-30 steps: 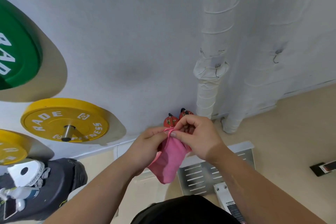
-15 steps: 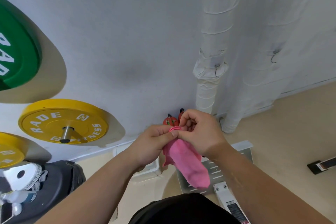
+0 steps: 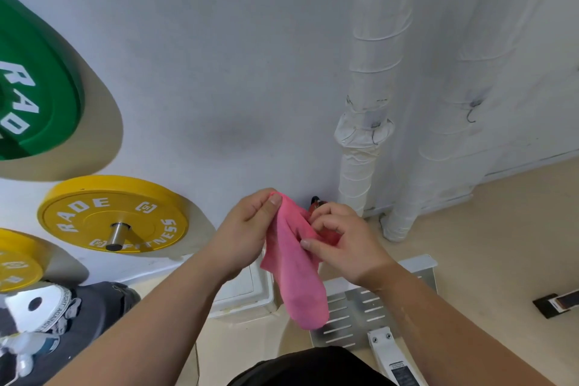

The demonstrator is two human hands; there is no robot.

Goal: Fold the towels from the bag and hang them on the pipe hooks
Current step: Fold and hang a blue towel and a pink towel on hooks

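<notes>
Item: pink towel (image 3: 296, 279) — small, probably light and limp; hangs mid-air at near centre. Left hand (image 3: 247, 229) pinches the top corner; right hand (image 3: 341, 244) pinches the adjoining edge. Best gripped at the corners — pipe hook (image 3: 374, 135) far right.

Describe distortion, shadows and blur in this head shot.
Head view: wide-angle bending bows the wrapped pipe and stretches the green plate at the left edge; the yellow plate throws a soft shadow on the wall; the pink towel looks sharp; no glare.
</notes>
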